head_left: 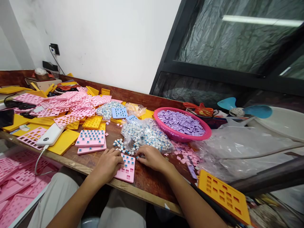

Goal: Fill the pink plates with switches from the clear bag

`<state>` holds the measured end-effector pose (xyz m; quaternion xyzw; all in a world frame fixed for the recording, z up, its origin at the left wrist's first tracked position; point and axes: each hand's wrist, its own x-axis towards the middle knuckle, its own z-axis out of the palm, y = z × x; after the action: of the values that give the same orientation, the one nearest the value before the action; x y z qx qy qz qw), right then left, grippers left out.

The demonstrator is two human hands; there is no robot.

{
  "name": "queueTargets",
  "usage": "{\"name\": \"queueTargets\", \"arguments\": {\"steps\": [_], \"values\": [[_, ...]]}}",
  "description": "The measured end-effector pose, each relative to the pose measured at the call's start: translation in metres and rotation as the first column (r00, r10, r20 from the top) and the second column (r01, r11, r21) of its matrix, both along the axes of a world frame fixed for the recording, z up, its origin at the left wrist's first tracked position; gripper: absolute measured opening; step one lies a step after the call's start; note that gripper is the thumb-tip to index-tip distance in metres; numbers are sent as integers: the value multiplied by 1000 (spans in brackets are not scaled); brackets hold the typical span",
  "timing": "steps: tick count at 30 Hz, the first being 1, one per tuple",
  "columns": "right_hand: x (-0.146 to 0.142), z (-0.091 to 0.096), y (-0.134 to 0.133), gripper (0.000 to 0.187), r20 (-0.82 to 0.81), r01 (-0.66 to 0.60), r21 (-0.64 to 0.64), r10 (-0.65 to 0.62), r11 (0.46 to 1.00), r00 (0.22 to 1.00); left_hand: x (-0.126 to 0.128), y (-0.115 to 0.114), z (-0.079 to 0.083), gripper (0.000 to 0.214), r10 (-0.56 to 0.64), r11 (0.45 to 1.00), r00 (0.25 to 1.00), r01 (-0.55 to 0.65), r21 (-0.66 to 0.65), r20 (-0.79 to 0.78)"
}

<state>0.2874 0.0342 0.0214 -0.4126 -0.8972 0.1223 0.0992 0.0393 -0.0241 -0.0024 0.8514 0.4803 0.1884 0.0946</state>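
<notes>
A pink grid plate (127, 169) lies near the wooden table's (147, 183) front edge, partly filled with blue-and-white switches. My left hand (108, 164) rests on its left side, fingers curled over the plate. My right hand (152, 157) is beside the plate's upper right corner, fingertips pinched on a small switch at the edge of a loose pile of switches (121, 145). A clear bag of switches (147, 134) lies just behind my hands.
A filled pink plate (91, 138) sits on a stack to the left. Pink and yellow plates (66, 107) cover the left of the table, with a white power bank (50, 135). A pink basket (182, 136) holds purple keycaps. A yellow plate (223, 194) overhangs the front right.
</notes>
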Motion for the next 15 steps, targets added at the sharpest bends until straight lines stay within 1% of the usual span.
{"name": "queueTargets", "arguments": {"steps": [2, 4, 7, 9, 11, 13, 15], "values": [[1, 3, 0, 15, -174, -9, -84, -6, 996, 985, 1, 0, 0, 11, 6, 1000, 1000, -6, -2, 5], [2, 5, 1, 24, -341, -51, -172, -11, 984, 940, 0, -1, -1, 10, 8, 1000, 1000, -8, -9, 27], [0, 5, 1, 32, -490, -149, -269, -3, 952, 872, -4, -2, -2, 5, -2, 999, 989, 8, -39, 150], [-3, 3, 0, 33, -534, -203, -351, -18, 914, 845, -11, 1, -3, 10, -24, 998, 962, 39, -47, 271], [-5, 1, -1, 35, -546, -225, -427, -51, 876, 836, -18, 8, -4, 19, -22, 1000, 939, 22, 3, 342], [-9, 1, -7, 33, -520, -225, -455, -52, 862, 852, -24, 18, -7, 32, 6, 997, 944, -31, 70, 330], [-14, 2, -16, 27, -453, -211, -420, -3, 883, 891, -28, 27, -10, 45, 25, 995, 964, -50, 87, 266]]}}
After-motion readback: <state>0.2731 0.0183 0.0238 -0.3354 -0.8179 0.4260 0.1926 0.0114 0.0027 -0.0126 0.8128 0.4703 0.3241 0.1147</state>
